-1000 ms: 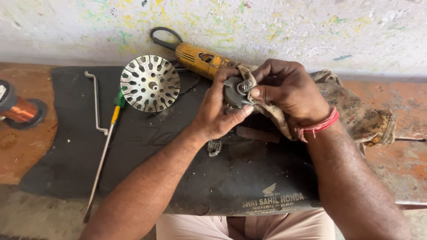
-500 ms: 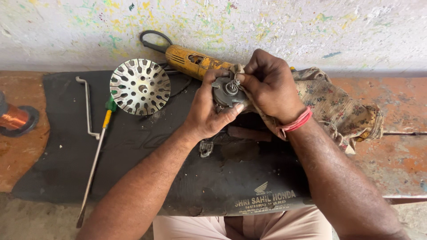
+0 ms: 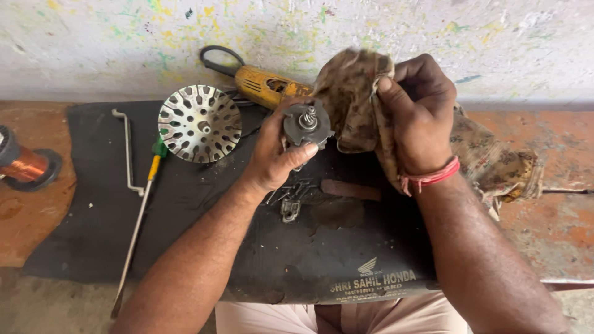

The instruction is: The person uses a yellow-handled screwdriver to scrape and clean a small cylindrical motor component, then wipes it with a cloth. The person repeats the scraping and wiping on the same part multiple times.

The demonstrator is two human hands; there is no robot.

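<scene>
A black rubber mat (image 3: 185,229) covers the reddish surface (image 3: 557,229), and over it the right hand (image 3: 417,124) bunches a stained patterned rag (image 3: 489,158), fingers (image 3: 387,102) curled tight into the cloth just right of the part held by the other hand. The left hand (image 3: 275,158) grips a small round grey motor part (image 3: 304,124) with a short shaft, thumb and fingers pinched around its rim. Left of these fingers lie a slotted metal disc (image 3: 199,124), a yellow-handled screwdriver (image 3: 139,216) and a copper wire spool (image 3: 28,162); an orange power tool (image 3: 269,85) lies just behind.
</scene>
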